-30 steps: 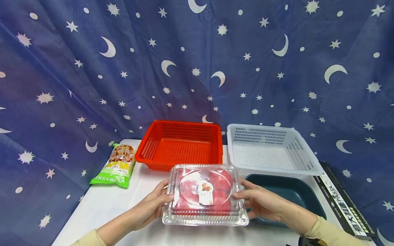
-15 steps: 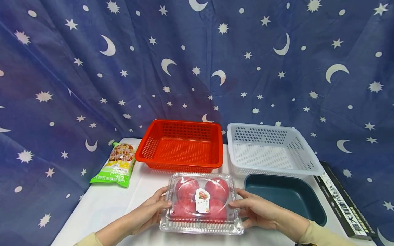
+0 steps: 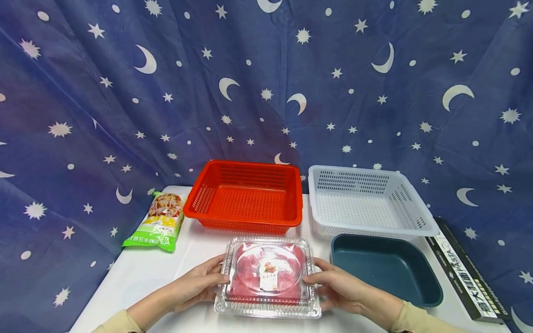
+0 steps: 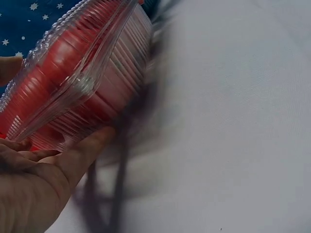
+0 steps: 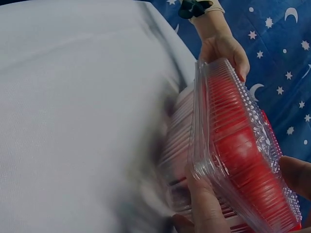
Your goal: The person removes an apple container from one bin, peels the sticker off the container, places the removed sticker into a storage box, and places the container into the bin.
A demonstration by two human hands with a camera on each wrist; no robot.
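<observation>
Both hands hold a clear plastic clamshell box (image 3: pixel 268 277) of round red fruit, with a small white label (image 3: pixel 268 276) on its lid. My left hand (image 3: pixel 193 284) grips the left side, its thumb on the lid edge. In the left wrist view the fingers (image 4: pixel 92 145) reach under the box's ribbed base. My right hand (image 3: pixel 343 286) grips the opposite side in the same way, thumb on top and fingers (image 5: pixel 204 199) below the rim in the right wrist view. The box hangs low over the white table (image 3: pixel 195 245), its lid closed.
Behind the box stand a red basket (image 3: pixel 250 226) and a white basket (image 3: pixel 374 229). A dark teal tub (image 3: pixel 387 270) sits at the right, beside a long black pasta box (image 3: pixel 466 275). A green food bag (image 3: pixel 160 222) lies at the left. A starry blue curtain (image 3: pixel 266 69) hangs behind.
Both hands have brought the fruit box toward me, lower and slightly left. Its tilt has changed a little along the way. The baskets, tub and bag stay put.
</observation>
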